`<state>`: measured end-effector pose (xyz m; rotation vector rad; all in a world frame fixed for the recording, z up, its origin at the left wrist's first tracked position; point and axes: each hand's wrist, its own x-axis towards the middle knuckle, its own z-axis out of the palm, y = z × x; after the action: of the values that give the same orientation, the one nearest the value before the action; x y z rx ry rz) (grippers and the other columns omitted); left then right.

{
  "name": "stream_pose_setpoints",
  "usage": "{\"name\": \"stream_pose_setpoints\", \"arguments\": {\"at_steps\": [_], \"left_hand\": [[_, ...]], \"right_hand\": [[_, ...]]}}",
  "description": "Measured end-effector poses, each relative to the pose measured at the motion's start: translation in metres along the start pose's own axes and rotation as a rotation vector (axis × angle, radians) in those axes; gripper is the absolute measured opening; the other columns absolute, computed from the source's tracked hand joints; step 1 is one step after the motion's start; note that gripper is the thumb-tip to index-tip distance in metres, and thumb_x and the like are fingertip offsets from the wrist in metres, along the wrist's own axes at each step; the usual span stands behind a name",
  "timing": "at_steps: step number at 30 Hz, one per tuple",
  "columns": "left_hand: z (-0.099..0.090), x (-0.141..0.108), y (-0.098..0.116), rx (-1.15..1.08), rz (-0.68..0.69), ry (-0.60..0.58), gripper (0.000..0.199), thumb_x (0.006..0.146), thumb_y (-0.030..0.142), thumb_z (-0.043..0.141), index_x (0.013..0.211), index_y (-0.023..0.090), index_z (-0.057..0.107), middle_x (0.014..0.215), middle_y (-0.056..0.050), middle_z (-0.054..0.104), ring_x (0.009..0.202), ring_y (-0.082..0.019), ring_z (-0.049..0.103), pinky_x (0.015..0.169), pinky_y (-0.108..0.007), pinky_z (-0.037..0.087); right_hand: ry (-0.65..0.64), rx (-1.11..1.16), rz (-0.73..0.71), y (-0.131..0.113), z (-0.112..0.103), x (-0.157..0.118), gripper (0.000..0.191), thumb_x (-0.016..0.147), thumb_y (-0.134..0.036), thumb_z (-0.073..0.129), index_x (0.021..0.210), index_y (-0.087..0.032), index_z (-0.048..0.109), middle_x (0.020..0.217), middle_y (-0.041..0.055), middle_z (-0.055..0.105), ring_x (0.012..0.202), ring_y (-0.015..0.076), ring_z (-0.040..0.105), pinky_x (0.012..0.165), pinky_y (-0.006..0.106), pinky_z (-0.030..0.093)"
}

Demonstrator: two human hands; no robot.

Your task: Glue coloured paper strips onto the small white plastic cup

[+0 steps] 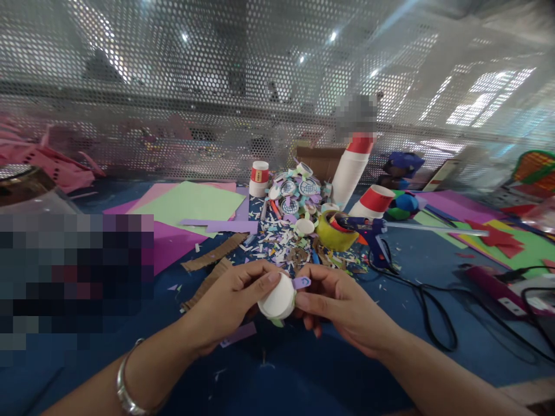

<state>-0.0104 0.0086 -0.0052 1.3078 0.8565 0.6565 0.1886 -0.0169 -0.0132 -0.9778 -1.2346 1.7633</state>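
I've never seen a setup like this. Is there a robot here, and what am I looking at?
There's no robot: these are a person's own bare hands, filmed by a single camera worn on the head, looking forward and down. The left hand and right hand hold a small round white piece between them, with a purple paper tab sticking out at its side. On the blue tabletop lie coloured paper sheets, paper scraps and a pile of decorated round pieces. A blue glue gun sits by what looks like yellow tape, with a leaning stack of paper cups behind.
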Motion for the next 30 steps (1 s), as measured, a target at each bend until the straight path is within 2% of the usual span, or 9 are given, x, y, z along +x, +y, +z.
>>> {"name": "stream_pose_setpoints", "arguments": {"at_steps": [6, 13, 16, 18, 20, 24, 27, 30], "left_hand": [[-0.0006, -0.0007, 0.001, 0.116, 0.075, 0.048, 0.03, 0.09, 0.046, 0.054, 0.097, 0.021, 0.069, 0.072, 0.001, 0.06, 0.06, -0.011, 0.046, 0.053, -0.023, 0.031], [-0.0078, 0.0002, 0.0017, 0.443, 0.279, 0.121, 0.023, 0.091, 0.04, 0.054, 0.098, 0.024, 0.07, 0.091, -0.002, 0.068, 0.078, -0.016, 0.059, 0.067, -0.027, 0.042], [-0.0061, -0.0011, 0.0025, 0.491, 0.271, 0.136, 0.026, 0.09, 0.042, 0.056, 0.104, 0.025, 0.068, 0.082, -0.001, 0.065, 0.071, -0.015, 0.057, 0.062, -0.026, 0.041], [-0.0043, -0.0025, 0.0034, 0.418, 0.231, 0.161, 0.031, 0.087, 0.044, 0.058, 0.111, 0.024, 0.063, 0.071, 0.001, 0.059, 0.062, -0.014, 0.053, 0.056, -0.026, 0.038], [-0.003, -0.0042, 0.005, 0.261, 0.172, 0.178, 0.038, 0.085, 0.046, 0.061, 0.114, 0.022, 0.057, 0.069, 0.002, 0.058, 0.062, -0.015, 0.053, 0.056, -0.026, 0.038], [-0.0013, -0.0078, 0.0085, -0.045, -0.006, 0.146, 0.043, 0.074, 0.04, 0.075, 0.108, 0.021, 0.058, 0.091, -0.004, 0.068, 0.083, -0.019, 0.061, 0.072, -0.029, 0.045], [-0.0007, -0.0081, 0.0087, -0.113, -0.095, 0.066, 0.036, 0.069, 0.034, 0.08, 0.098, 0.02, 0.064, 0.091, -0.004, 0.071, 0.083, -0.019, 0.063, 0.078, -0.032, 0.045], [-0.0033, -0.0049, 0.0068, -0.126, -0.061, 0.082, 0.032, 0.071, 0.035, 0.079, 0.098, 0.021, 0.068, 0.093, -0.002, 0.074, 0.089, -0.02, 0.063, 0.083, -0.032, 0.044]], "right_hand": [[-0.018, -0.008, -0.022, -0.0006, -0.0011, 0.0009, 0.024, 0.076, -0.034, 0.078, 0.084, -0.019, 0.062, 0.069, -0.0023, 0.062, 0.058, 0.0079, 0.057, 0.05, 0.017, 0.046], [0.014, -0.055, -0.042, 0.0014, -0.0012, 0.0015, 0.027, 0.078, -0.04, 0.076, 0.089, -0.019, 0.063, 0.074, -0.0022, 0.06, 0.065, 0.0081, 0.053, 0.057, 0.019, 0.041], [0.03, -0.091, -0.038, -0.0001, 0.0009, 0.0023, 0.029, 0.074, -0.039, 0.079, 0.087, -0.019, 0.063, 0.074, -0.0025, 0.059, 0.064, 0.0086, 0.051, 0.057, 0.02, 0.039], [0.037, -0.109, -0.045, -0.0018, 0.002, 0.0025, 0.028, 0.073, -0.038, 0.079, 0.086, -0.019, 0.063, 0.073, -0.0027, 0.059, 0.063, 0.0092, 0.05, 0.057, 0.021, 0.038], [0.059, -0.124, -0.071, -0.0033, 0.0023, 0.0024, 0.026, 0.075, -0.039, 0.077, 0.085, -0.019, 0.063, 0.073, -0.0026, 0.058, 0.064, 0.0097, 0.05, 0.057, 0.022, 0.038], [0.108, -0.136, -0.112, -0.0031, 0.0003, 0.0031, 0.029, 0.078, -0.043, 0.074, 0.086, -0.019, 0.061, 0.074, -0.0023, 0.057, 0.064, 0.01, 0.048, 0.056, 0.022, 0.038], [0.13, -0.152, -0.119, -0.0014, -0.0011, 0.0052, 0.03, 0.081, -0.046, 0.071, 0.087, -0.018, 0.06, 0.074, -0.0027, 0.054, 0.061, 0.0093, 0.046, 0.053, 0.021, 0.039], [0.158, -0.229, -0.143, -0.0041, -0.0031, 0.0067, 0.03, 0.082, -0.047, 0.068, 0.091, -0.019, 0.061, 0.075, -0.0021, 0.054, 0.063, 0.0107, 0.048, 0.052, 0.021, 0.043]]}}
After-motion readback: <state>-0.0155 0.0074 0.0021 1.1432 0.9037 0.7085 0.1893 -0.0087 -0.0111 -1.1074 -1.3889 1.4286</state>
